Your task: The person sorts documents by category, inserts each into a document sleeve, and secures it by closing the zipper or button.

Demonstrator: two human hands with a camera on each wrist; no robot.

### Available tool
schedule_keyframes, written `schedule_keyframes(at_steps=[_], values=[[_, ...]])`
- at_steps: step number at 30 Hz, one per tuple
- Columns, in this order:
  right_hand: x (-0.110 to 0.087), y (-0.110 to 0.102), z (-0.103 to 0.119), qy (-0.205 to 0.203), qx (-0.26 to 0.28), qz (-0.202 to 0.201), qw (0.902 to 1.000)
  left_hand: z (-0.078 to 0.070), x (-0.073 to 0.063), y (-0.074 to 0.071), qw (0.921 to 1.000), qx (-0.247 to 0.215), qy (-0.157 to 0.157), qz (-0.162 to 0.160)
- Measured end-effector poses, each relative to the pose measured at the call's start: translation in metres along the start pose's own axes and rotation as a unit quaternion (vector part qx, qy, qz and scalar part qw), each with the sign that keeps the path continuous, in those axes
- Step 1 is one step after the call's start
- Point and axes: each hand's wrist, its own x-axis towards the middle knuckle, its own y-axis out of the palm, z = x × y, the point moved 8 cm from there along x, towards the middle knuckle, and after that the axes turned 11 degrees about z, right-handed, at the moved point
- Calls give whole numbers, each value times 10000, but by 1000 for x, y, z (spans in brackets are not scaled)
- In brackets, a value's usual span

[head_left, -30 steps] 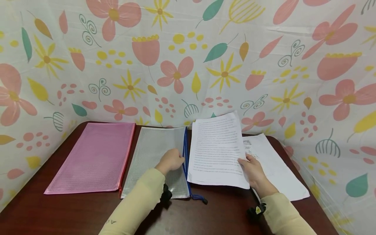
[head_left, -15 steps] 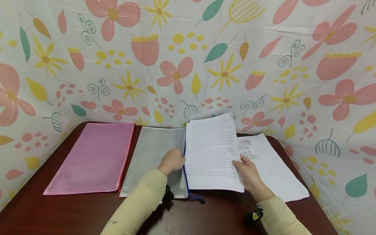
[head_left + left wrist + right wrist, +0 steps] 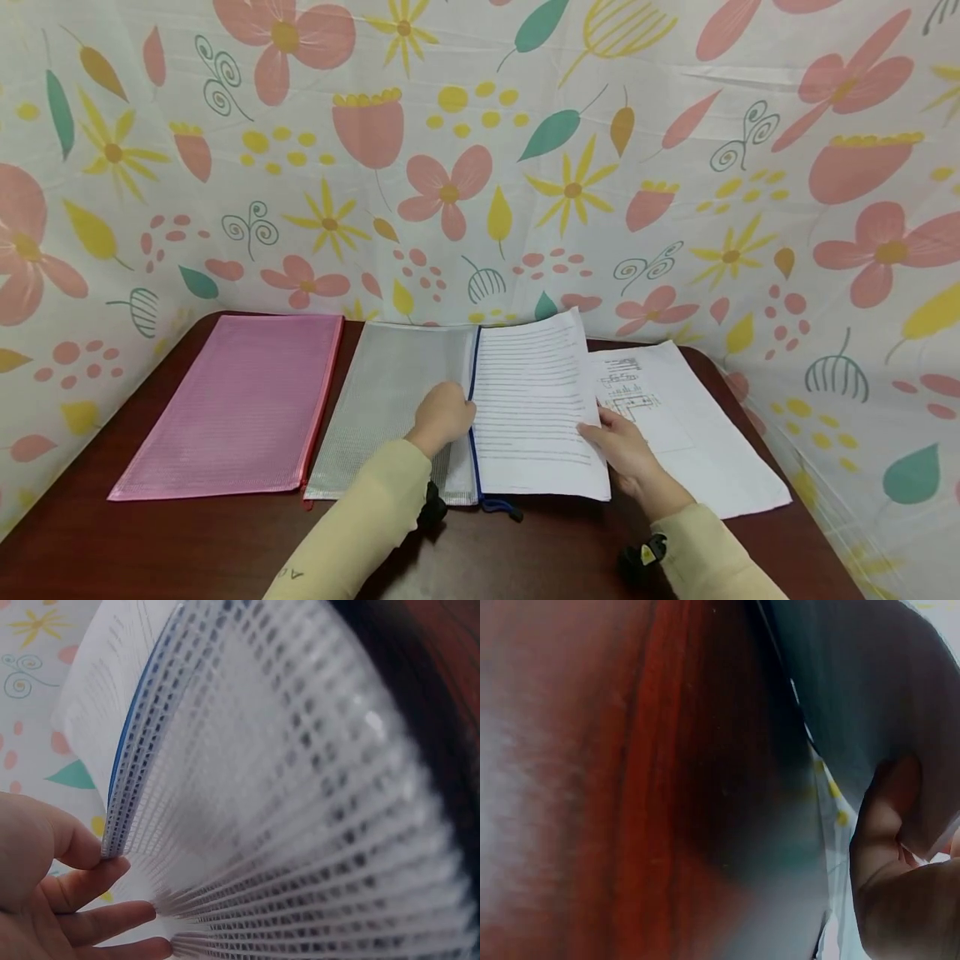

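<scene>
My left hand (image 3: 442, 417) pinches the blue-edged opening of a clear mesh zipper pouch (image 3: 397, 358). In the left wrist view, thumb and index finger grip that edge (image 3: 124, 772) and the mesh bows outward. My right hand (image 3: 628, 450) pinches the right edge of a stack of printed sheets (image 3: 532, 408) between thumb and fingers. The left part of the stack lies inside the pouch, past the blue zipper edge; the rest sticks out to the right. In the right wrist view the thumb presses on the paper (image 3: 930, 712), which stands tilted above the table.
A pink mesh zipper pouch (image 3: 232, 408) with a red zipper lies at the left of the dark wooden table (image 3: 480, 558). More white sheets with a printed diagram (image 3: 697, 433) lie at the right. A blue pull cord (image 3: 502, 507) hangs off the clear pouch's near corner. Patterned cloth (image 3: 480, 167) rises behind.
My right hand has moved left and slightly nearer with the sheets, and their left part has slid into the clear pouch. The diagram on the right-hand sheets is more exposed. My left hand keeps its grip.
</scene>
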Motion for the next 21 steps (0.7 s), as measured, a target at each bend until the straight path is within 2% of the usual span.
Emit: schedule_keyframes(at_steps=[5, 8, 15, 17, 21], values=[[9, 5, 0, -13, -66, 253, 9997, 0, 2, 2, 9997, 232, -111, -25], [13, 5, -1, 11, -154, 183, 9997, 1, 4, 3, 9992, 344, -207, -4], [15, 8, 3, -233, -1165, 173, 9928, 3, 5, 3, 9985, 461, -295, 35], [16, 8, 5, -318, -1264, 161, 9913, 4, 5, 3, 9984, 472, -300, 51], [17, 3, 4, -105, -1518, -137, 9883, 4, 5, 2, 9987, 460, -212, 102]])
